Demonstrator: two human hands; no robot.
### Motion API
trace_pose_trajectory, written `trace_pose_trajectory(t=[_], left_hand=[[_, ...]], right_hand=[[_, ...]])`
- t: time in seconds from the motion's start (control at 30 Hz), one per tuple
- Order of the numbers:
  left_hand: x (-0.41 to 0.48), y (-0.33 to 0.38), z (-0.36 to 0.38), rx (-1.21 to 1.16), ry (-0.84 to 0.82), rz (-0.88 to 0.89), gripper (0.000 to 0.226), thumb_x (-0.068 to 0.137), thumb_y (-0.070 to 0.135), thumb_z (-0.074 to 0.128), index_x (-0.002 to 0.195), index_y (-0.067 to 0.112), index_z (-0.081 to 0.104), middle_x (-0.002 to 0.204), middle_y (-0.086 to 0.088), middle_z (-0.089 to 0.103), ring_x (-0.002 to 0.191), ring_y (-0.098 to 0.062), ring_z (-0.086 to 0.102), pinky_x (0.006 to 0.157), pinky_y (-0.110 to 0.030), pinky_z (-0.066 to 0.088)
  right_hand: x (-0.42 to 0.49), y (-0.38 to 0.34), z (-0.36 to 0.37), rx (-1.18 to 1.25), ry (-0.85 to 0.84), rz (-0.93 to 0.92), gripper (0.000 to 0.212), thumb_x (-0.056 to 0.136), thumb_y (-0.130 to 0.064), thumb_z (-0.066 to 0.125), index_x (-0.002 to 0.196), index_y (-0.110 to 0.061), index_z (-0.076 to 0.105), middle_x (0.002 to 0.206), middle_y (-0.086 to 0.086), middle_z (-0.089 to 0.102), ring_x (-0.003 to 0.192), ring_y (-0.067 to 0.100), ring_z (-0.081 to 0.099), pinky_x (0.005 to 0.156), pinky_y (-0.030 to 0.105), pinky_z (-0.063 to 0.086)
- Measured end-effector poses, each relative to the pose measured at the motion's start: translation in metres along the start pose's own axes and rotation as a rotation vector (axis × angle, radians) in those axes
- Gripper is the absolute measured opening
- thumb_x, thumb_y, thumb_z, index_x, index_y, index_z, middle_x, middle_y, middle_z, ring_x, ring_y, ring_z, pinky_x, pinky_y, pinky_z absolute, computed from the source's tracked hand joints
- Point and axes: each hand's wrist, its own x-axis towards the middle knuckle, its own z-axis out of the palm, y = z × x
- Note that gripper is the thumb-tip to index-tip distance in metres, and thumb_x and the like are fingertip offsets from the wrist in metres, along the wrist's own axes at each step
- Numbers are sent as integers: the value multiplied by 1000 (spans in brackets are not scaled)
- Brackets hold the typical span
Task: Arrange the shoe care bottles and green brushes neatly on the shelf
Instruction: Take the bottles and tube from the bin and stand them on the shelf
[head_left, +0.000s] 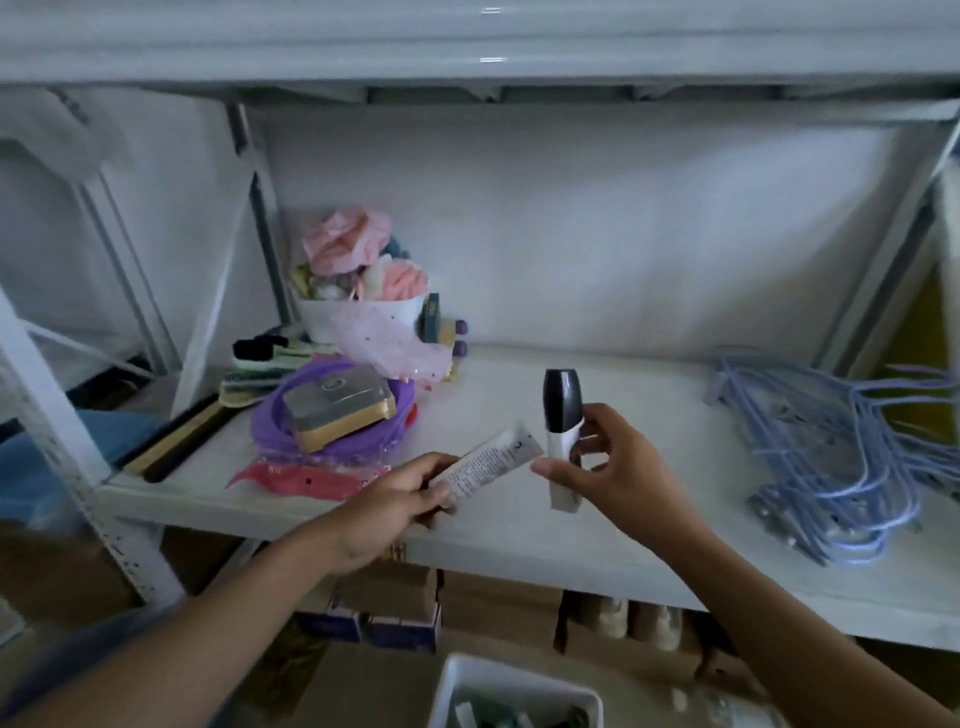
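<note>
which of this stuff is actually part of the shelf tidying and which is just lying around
Job in hand: white tube in left hand; black-capped bottle in right hand; greenish brushes; shelf.
Lying about: blue hangers; purple hoops; bowl of pink items.

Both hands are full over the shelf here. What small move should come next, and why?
Probably the right hand sets its black-capped bottle upright on the bare shelf just behind it. The bottle is held near upright, that stretch between the purple pile and the blue hangers lies bare, and the left hand holds a white tube.
</note>
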Motion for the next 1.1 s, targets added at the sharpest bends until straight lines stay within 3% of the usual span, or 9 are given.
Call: trace_pose_trajectory(t=[0.1, 0.27, 0.43, 0.5, 0.57, 0.63, 0.8, 0.93, 1.1], left_hand=[[37, 1, 13, -201, 173, -18, 21, 98, 25, 57, 117, 26, 66, 106, 0, 71, 89, -12, 65, 72, -26, 49], [98, -2, 26, -92, 340, -5, 26, 96, 47, 58, 116, 31, 64, 106, 9, 71, 102, -13, 64, 83, -28, 48], [150, -11, 21, -197, 443, 37, 28, 97, 37, 60, 123, 27, 61, 116, 7, 71, 110, -13, 64, 94, -32, 50], [163, -17, 16, -260, 480, 28, 33, 98, 31, 58, 130, 26, 56, 125, 4, 69, 115, -13, 64, 98, -33, 49], [172, -22, 11, -280, 516, 17, 34, 100, 27, 57, 134, 25, 54, 127, 2, 68, 116, -12, 63, 92, -27, 47], [178, -26, 8, -268, 529, -4, 35, 100, 28, 57, 134, 26, 53, 126, 2, 68, 114, -11, 64, 83, -23, 45], [188, -32, 7, -220, 530, -45, 32, 97, 24, 62, 127, 23, 53, 125, 2, 67, 109, -12, 64, 86, -28, 50], [192, -32, 7, -110, 569, -15, 27, 93, 17, 67, 117, 21, 54, 118, 5, 66, 105, -11, 63, 91, -28, 50], [195, -33, 3, 6, 559, 29, 37, 82, 16, 80, 109, 16, 54, 104, 8, 64, 94, -8, 63, 65, -7, 48]], right_hand=[[25, 16, 8, 37, 68, 56, 62, 62, -58, 87, 109, -34, 55, 95, -13, 68, 86, -4, 64, 68, 20, 50], [69, 42, 31, 48, 77, 109, 67, 60, -54, 90, 110, -31, 52, 95, -12, 65, 82, 4, 66, 63, 20, 49], [110, 66, 56, 20, 120, 97, 46, 72, -36, 88, 104, -23, 57, 92, -9, 67, 77, 0, 62, 58, 15, 43], [125, 77, 63, 40, 123, 100, 37, 80, -26, 83, 108, -23, 59, 96, -7, 69, 81, 2, 64, 63, 19, 51], [138, 84, 68, 57, 119, 123, 36, 84, -20, 78, 113, -24, 56, 96, -5, 69, 85, 12, 68, 72, 37, 60], [146, 87, 72, 59, 108, 139, 38, 86, -19, 75, 117, -24, 53, 97, -5, 68, 84, 12, 68, 76, 43, 60], [156, 80, 81, 45, 101, 148, 56, 74, -34, 87, 113, -26, 48, 89, -13, 63, 77, -3, 59, 57, 17, 41], [161, 83, 82, 35, 91, 192, 52, 73, -25, 81, 113, -23, 48, 87, -9, 60, 74, 0, 56, 56, 20, 40], [162, 86, 78, 80, 29, 210, 50, 73, -24, 79, 113, -22, 50, 85, -8, 60, 78, 14, 60, 62, 24, 45]])
